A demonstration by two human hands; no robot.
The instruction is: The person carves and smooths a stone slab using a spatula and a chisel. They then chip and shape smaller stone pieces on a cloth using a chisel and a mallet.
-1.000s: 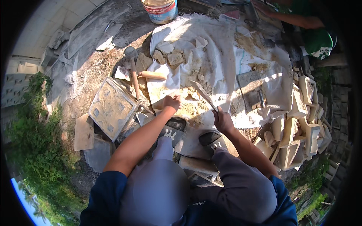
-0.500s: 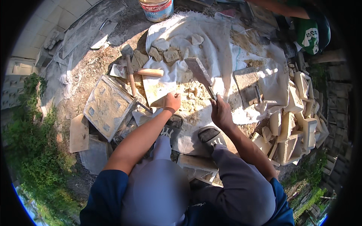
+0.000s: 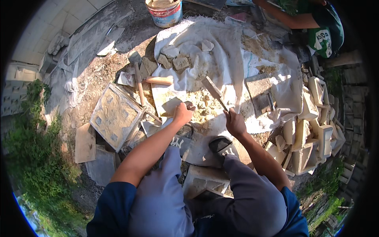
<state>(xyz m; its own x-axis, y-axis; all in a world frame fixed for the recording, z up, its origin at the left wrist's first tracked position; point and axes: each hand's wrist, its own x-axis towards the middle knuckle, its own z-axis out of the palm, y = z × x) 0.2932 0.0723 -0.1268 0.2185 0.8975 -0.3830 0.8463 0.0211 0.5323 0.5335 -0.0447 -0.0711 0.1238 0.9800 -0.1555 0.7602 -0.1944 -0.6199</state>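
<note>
My right hand [image 3: 236,123] is closed around the handle of a flat metal blade tool [image 3: 212,87], its broad dull end pointing up and to the left. My left hand [image 3: 182,114] has its fingers curled together beside a heap of pale stone chips [image 3: 202,106]; whatever they may pinch is too small to tell. Chips and sandy dust lie over a white sack sheet [image 3: 225,35]. Several larger stone pieces [image 3: 181,63] sit farther up it. To the left of the sheet lies a long-handled hammer [image 3: 139,81], with a wooden handle [image 3: 158,80] crossing close by.
A square mould [image 3: 115,114] caked with sandy material leans at left. Pale cast pieces [image 3: 304,134] are piled at right. A dusty board [image 3: 258,89] rests on the sheet. Beyond are a paint bucket [image 3: 166,15] and another person's arm [image 3: 288,17], top right.
The blade tool has swung lower and to the right in my right hand. My left hand has moved slightly right and down, fingers still curled. The other person's arm has shifted lower.
</note>
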